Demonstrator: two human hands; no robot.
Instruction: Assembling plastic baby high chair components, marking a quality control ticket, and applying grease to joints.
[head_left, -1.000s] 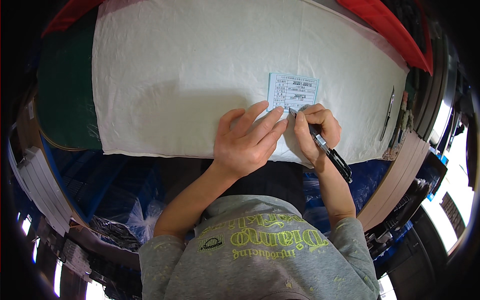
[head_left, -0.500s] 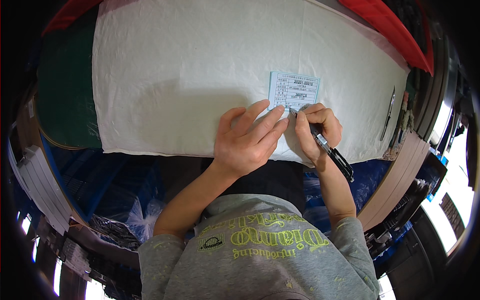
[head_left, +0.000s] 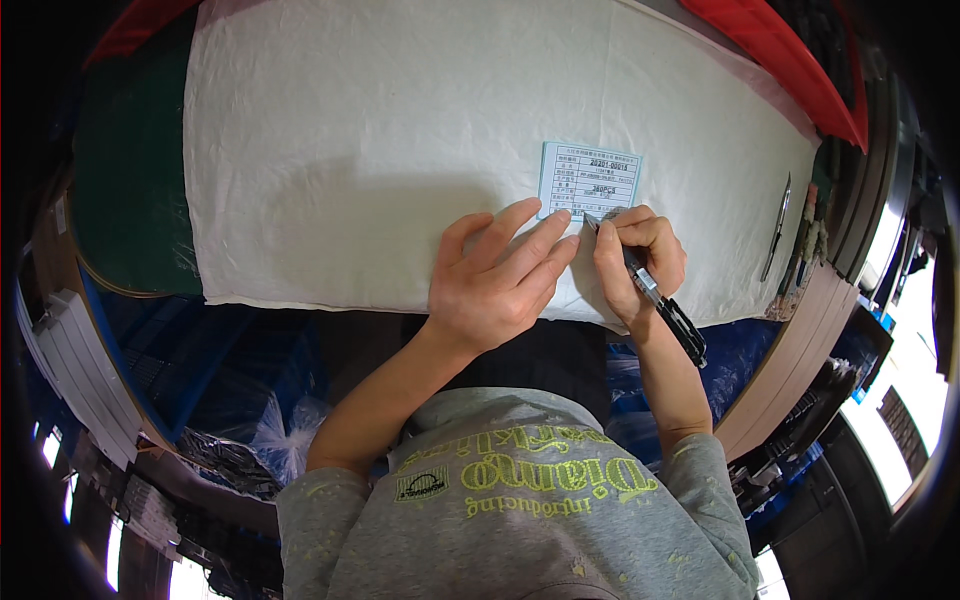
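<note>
The label [head_left: 592, 172] lies on the cloth [head_left: 350, 120] over the table, its lower edge under the fingertips. The right hand [head_left: 640, 258] pinches a black pen [head_left: 668, 312], slanted, its tip at the label's bottom row. The left hand [head_left: 500, 275] lies flat with fingers spread, fingertips at the label's lower left corner. To write well here, I would press that corner firmly, leave the row clear of the left fingers, and use small, light strokes, since soft cloth beneath may give.

Counted: one label on top (whether sheets lie beneath, I cannot tell), one pen, one cloth, one slim pointed tool [head_left: 776, 227] toward the right, and two red pieces, at upper right [head_left: 790, 60] and upper left [head_left: 145, 28].
</note>
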